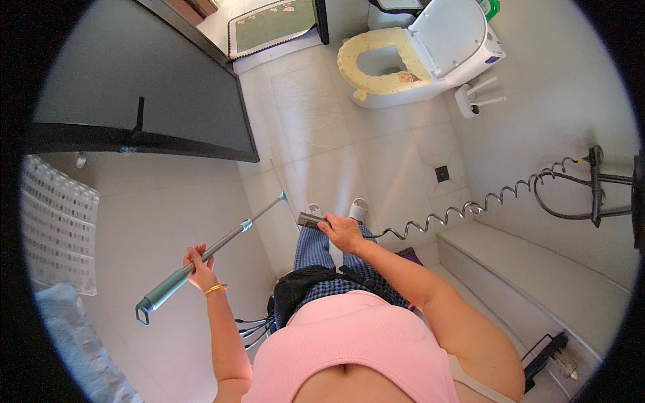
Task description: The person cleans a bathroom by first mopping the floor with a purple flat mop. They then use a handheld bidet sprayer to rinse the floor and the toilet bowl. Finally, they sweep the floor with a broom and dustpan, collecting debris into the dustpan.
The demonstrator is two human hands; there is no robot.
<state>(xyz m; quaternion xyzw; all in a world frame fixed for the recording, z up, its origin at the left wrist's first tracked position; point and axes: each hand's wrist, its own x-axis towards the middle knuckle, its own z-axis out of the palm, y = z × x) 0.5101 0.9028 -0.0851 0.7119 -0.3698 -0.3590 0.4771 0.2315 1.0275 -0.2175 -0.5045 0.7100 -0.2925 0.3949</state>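
Note:
My left hand (199, 267) is wrapped round the grey pole of a long-handled floor squeegee (232, 234). Its teal grip with a hanging loop points down to the left. The far end has a teal joint and what looks like a thin blade seen edge-on, near the floor. My right hand (341, 232) is closed on a grey spray gun (313, 222), held in front of my legs with its head toward the left. From it a coiled hose (437, 219) stretches right to a black wall fixture (595, 187).
Ahead stands a white toilet (440, 80) with a yellow padded seat cover and raised lid. A dark door (161, 74) stands at the upper left, with a green mat (274, 30) beyond the doorway. A square black drain (441, 174) lies in the tiled floor. A ledge (531, 262) runs along the right.

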